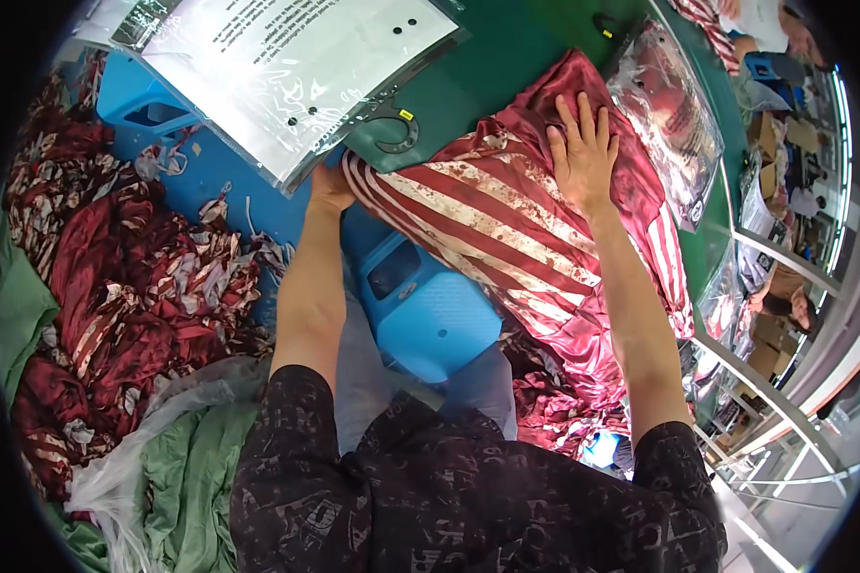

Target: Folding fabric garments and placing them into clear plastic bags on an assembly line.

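Note:
A red satiny garment (506,205) with cream stripes and brownish stains lies over the green table and hangs off its near edge towards my lap. My right hand (584,158) rests flat on its plain red part, fingers spread. At the striped end on the left, my left hand (332,187) is closed on the cloth's edge; its fingertips are partly hidden. Just above that hand lies a clear plastic package (296,72) with a white printed sheet inside. A black hanger hook (397,134) with a yellow tag sticks out from beside it.
Another clear package (667,124) with red contents lies right of the garment on the green table (506,48). A blue plastic stool (430,320) is between my legs. Heaped red-striped cloth (143,258) and green cloth (196,468) in clear plastic fill the left. People work far right.

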